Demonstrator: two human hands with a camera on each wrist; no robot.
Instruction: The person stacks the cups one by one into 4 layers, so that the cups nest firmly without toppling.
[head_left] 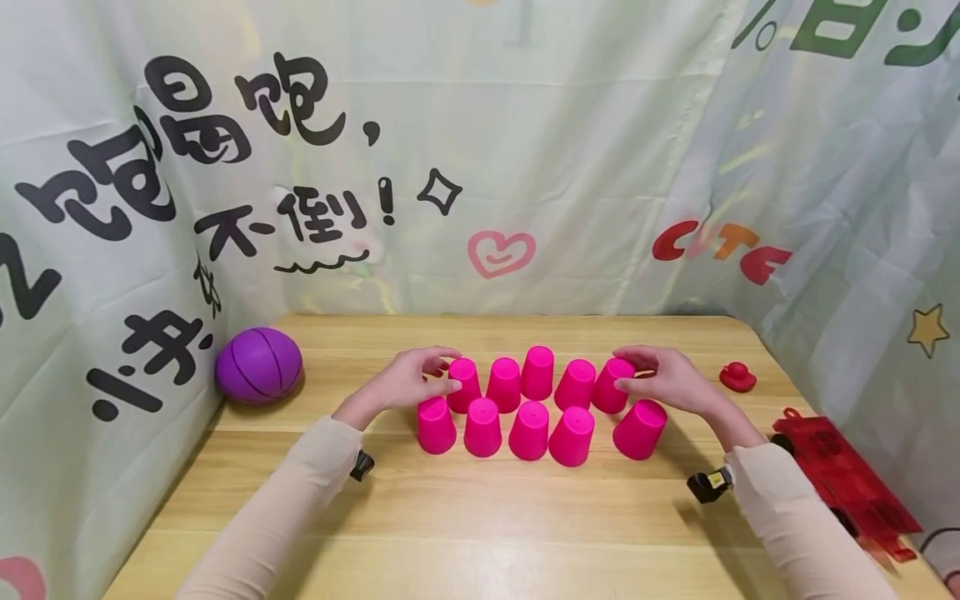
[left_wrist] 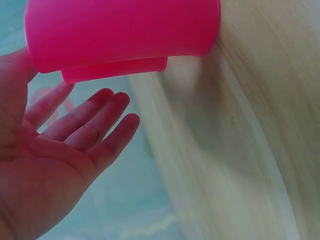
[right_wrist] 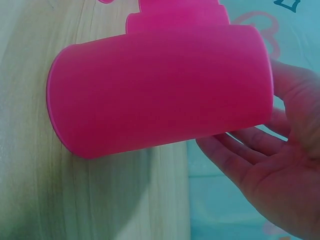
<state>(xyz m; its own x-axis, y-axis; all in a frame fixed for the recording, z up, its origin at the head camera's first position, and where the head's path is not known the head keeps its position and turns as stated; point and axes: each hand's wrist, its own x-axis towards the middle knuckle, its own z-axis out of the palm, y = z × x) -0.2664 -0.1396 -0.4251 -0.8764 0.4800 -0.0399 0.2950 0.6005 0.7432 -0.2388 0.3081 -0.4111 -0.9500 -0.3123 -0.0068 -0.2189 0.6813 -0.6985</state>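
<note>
Centrally, the pink cups (head_left: 528, 431): in the head view, ten stand mouth-down on the wooden table (head_left: 480, 517), five behind, five in front; smooth, plain, bright pink, narrowing upward, long axes upright.
Left hand (head_left: 405, 379): it pinches the back row's left-end cup (head_left: 468, 387), at 3 o'clock from it, thumb on the near side, index finger behind; the grip is narrow, one cup wide.
Right hand (head_left: 663, 379): it mirrors this on the right-end cup (head_left: 607, 389), at its 9 o'clock. Each hand is nearer its own end; three cups stand between.
Left wrist view: a near cup (left_wrist: 122, 32) spans the top around 12 o'clock, its long axis running 9 to 3; another cup (left_wrist: 120, 70) shows just past it. Three fingers (left_wrist: 100, 120) spread loosely, apart from both.
Right wrist view: a big cup (right_wrist: 160, 90), rim toward 9 o'clock, hides the fingertips; how firmly they press, I cannot tell.
</note>
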